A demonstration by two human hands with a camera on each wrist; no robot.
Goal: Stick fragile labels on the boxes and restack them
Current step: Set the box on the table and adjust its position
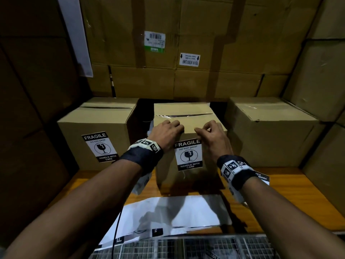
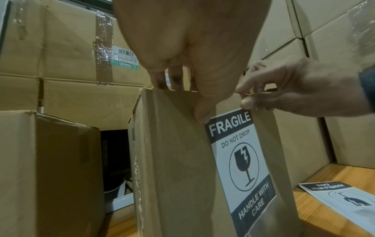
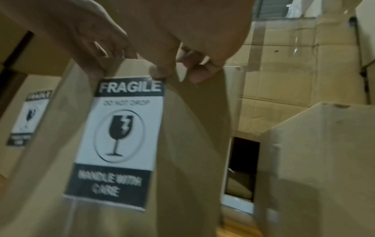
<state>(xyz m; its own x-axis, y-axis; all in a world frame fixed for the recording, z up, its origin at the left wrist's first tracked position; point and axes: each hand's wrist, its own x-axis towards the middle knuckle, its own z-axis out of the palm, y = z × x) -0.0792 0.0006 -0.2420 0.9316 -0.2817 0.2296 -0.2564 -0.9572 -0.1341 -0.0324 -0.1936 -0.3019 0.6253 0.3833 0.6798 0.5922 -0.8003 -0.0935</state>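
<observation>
A middle cardboard box (image 1: 186, 114) stands on the wooden table, with a black-and-white fragile label (image 1: 188, 155) on its front face. My left hand (image 1: 170, 128) has its fingers hooked over the box's top front edge, and its thumb presses the front at the label's top left corner. My right hand (image 1: 205, 130) pinches the same edge at the label's top right corner, fingers curled. The left wrist view shows the label (image 2: 241, 160), the box (image 2: 172, 160) and both hands (image 2: 192, 48) (image 2: 284, 93). A left box (image 1: 97, 116) bears a label (image 1: 99, 146); the right box (image 1: 268, 128) shows none.
White label sheets (image 1: 168, 212) lie on the wooden table (image 1: 298, 193) in front of the box, and a loose label (image 2: 345, 197) lies to its right. Large stacked cartons (image 1: 168, 53) wall in the back and both sides. A wire mesh surface (image 1: 205, 247) runs along the near edge.
</observation>
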